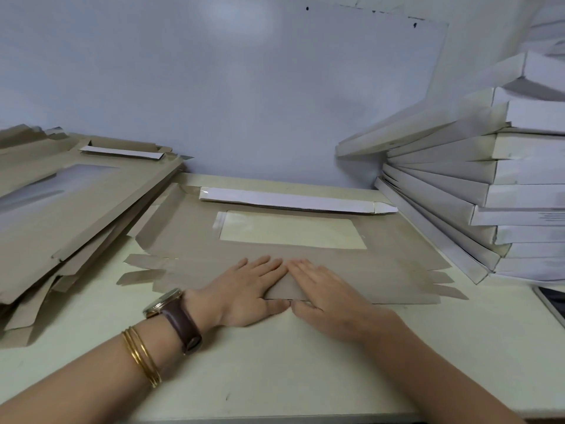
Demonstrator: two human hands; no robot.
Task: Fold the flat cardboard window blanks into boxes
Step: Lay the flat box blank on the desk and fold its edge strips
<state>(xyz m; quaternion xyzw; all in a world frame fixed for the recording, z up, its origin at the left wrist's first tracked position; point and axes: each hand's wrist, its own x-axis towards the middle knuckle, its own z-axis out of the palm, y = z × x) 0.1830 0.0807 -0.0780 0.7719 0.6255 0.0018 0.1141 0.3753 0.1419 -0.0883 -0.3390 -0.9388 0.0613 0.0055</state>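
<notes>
While one flat blank point(382, 270) with a single window lies centred on the desk point(275, 362), two hands press its near edge. The left hand point(244, 289) and right hand point(324, 292) lie side by side, fingers straight, grip wide and holding nothing. One pile of blanks point(76, 209) sits left and one stack of boxes point(519, 172), about ten, right; its faint print is unreadable.
</notes>
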